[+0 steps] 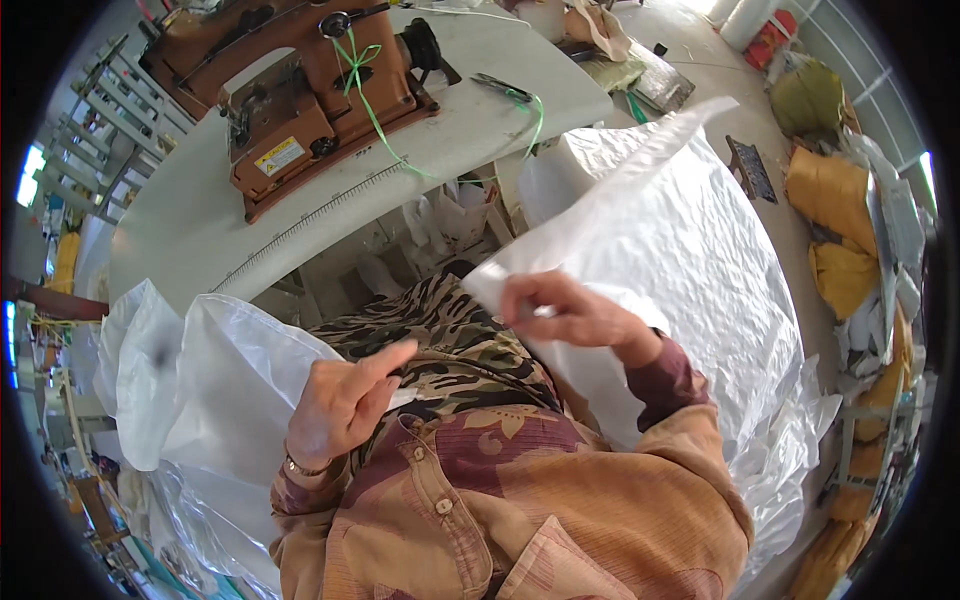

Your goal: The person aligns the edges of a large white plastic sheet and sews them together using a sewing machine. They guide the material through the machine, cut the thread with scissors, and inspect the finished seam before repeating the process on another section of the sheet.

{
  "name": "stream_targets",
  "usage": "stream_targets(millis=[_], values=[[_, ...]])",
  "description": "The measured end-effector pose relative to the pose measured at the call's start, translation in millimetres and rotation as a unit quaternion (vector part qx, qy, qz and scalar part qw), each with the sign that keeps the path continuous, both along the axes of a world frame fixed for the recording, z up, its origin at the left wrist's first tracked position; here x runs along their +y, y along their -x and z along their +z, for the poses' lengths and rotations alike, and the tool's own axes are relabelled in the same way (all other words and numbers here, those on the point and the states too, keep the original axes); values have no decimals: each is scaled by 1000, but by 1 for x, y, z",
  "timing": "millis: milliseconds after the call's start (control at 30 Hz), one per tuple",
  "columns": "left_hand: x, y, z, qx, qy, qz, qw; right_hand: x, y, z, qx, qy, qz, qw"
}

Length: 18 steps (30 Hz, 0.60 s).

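My left hand [340, 405] is over my lap, its index finger stretched out to the right and the other fingers bent. A small white strip [403, 397] shows at the bent fingers, seemingly held there; its kind is unclear. My right hand [575, 312] is pinched at the near-left corner of a large white woven plastic sheet [690, 240]. The sheet rises in a fold toward the upper right and drapes down my right side. More whitish, translucent plastic sheeting [240, 375] is bunched at my left.
A brown sewing machine [330, 100] stands on the pale table [180, 250], green string [355, 65] tied to it. Thread snips [500, 88] lie to its right. A ruler scale [315, 220] runs along the table's near edge. Yellow bundles [830, 195] line the right side.
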<state>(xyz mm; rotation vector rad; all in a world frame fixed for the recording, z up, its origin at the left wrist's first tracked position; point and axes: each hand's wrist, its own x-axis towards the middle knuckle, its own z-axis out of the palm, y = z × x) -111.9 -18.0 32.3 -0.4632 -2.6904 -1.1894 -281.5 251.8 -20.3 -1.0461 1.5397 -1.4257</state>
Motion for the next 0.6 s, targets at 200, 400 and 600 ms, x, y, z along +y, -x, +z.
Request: stream_targets(millis=[200, 400, 600], values=[[13, 22, -15, -18, 59, -97, 993, -53, -50, 7, -234, 106, 153, 954], [17, 27, -28, -24, 10, -131, 991, -38, -73, 14, -170, 95, 193, 962], [13, 14, -29, -54, -47, -126, 989, 16, -47, -50, 234, 55, -190, 952]])
